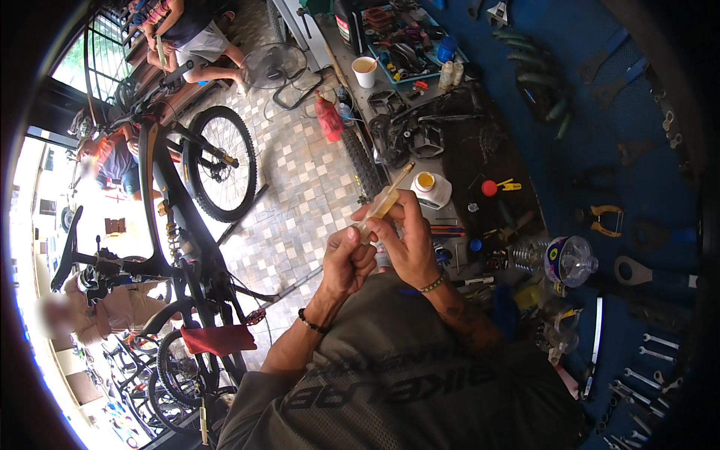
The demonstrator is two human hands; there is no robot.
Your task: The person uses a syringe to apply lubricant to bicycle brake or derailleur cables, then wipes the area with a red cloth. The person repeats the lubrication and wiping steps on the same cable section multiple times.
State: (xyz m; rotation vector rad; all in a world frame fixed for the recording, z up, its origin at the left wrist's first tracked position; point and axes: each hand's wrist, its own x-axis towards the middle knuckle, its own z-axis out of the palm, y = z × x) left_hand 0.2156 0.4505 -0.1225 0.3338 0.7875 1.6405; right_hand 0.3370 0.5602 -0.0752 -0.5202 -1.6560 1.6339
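A clear syringe [385,204] with yellowish fluid inside is held between my two hands, tilted with its brass-coloured tip up and to the right. My right hand [411,236] is closed round the barrel. At the lower end, my left hand [349,259] has its fingers curled on the plunger end, which they mostly cover. Just beyond my right hand stands a white bottle [433,196] with a round yellow top or opening; I cannot tell which. A red cap [489,187] lies on the bench to the right of it.
A mountain bike [161,217] with a red cloth [219,339] is at the left. The bench holds a paper cup [364,73], a blue tray [409,71], black bike parts [420,135] and a clear plastic bottle [571,262]. Wrenches [645,382] hang at right. People are farther left.
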